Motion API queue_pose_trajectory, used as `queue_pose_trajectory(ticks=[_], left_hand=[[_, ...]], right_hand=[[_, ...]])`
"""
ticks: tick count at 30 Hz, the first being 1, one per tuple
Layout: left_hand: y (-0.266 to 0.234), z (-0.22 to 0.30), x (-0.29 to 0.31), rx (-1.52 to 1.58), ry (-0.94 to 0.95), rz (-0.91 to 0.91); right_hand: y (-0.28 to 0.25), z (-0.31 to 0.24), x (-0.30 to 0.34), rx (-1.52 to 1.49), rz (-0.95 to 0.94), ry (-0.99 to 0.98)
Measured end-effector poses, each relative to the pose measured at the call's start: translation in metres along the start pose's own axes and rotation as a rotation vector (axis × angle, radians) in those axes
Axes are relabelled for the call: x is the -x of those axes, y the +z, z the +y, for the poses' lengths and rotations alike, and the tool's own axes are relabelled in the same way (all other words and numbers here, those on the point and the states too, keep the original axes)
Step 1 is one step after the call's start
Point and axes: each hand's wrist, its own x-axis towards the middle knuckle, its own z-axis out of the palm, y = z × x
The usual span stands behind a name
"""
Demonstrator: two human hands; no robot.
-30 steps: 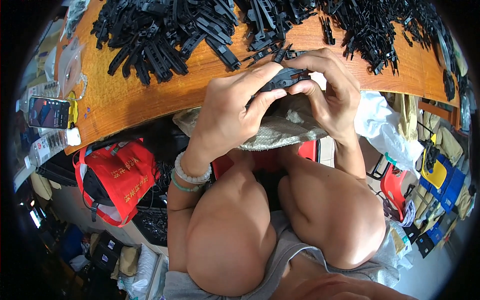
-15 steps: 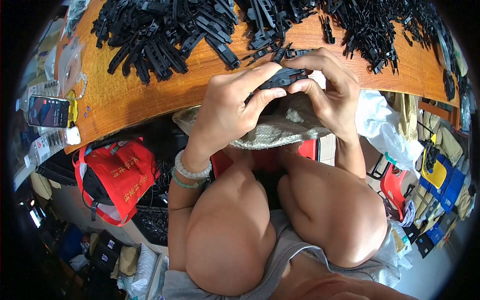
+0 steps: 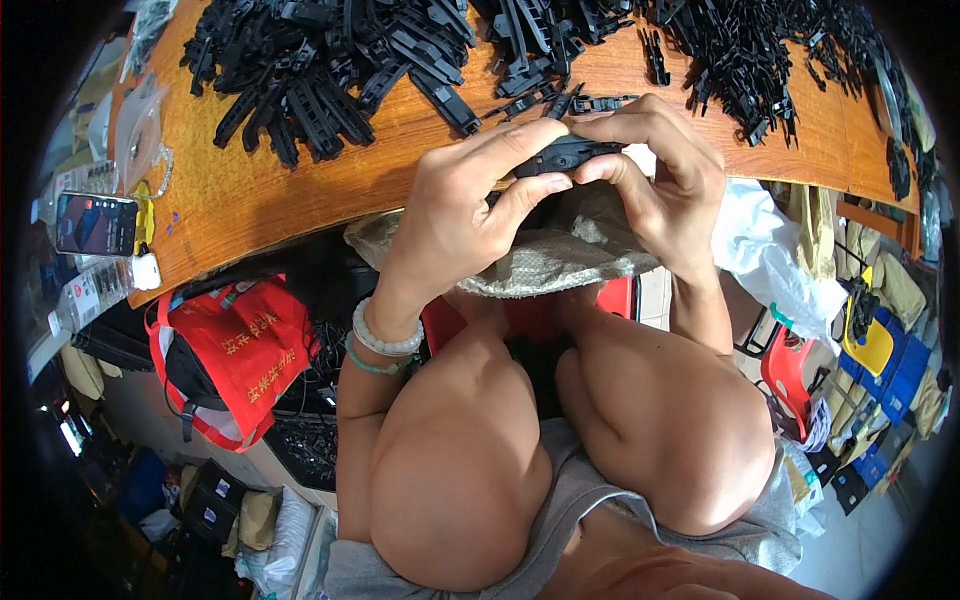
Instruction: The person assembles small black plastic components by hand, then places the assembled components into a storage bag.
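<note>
Between my two hands, at the table's near edge, is a black plastic part (image 3: 566, 155). My left hand (image 3: 470, 205) pinches its left end between thumb and fingers. On its other end, the thumb and forefinger of my right hand (image 3: 655, 180) are closed. The fingers cover both ends of the part. Just beyond my fingertips, a few loose black pieces (image 3: 600, 103) lie on the wooden table (image 3: 270, 200). An open woven sack (image 3: 560, 268) hangs below my hands, above my knees.
Long black parts (image 3: 320, 100) are heaped at the far left, and small black pieces (image 3: 745, 70) at the far right. A phone (image 3: 97, 222) stands at the table's left edge. Below it hangs a red bag (image 3: 240, 345). White plastic bags (image 3: 765, 250) hang at the right.
My right thumb and fingers have shifted slightly on the black part. The gap that showed at its right end is no longer visible. My left hand has barely moved.
</note>
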Motion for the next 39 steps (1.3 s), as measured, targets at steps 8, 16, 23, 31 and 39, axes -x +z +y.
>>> queue_pose_trajectory(ticks=[8, 16, 23, 31, 39], left_hand=[[0.001, 0.005, -0.001, 0.074, -0.142, -0.041], [0.014, 0.007, -0.002, -0.333, 0.302, 0.138], [0.013, 0.009, -0.004, -0.414, 0.38, 0.105], [0.001, 0.009, 0.006, -0.207, 0.07, 0.046], [-0.02, -0.023, -0.017, -0.817, -0.163, 0.255]], right_hand=[[0.0, 0.004, 0.005, -0.166, 0.002, 0.057], [0.009, -0.002, 0.014, -0.822, -0.014, 0.504], [0.012, -0.004, 0.017, -0.896, 0.039, 0.525], [-0.004, 0.008, 0.019, -0.801, -0.172, 0.648], [-0.022, 0.019, 0.009, 0.0, -0.114, 0.275]])
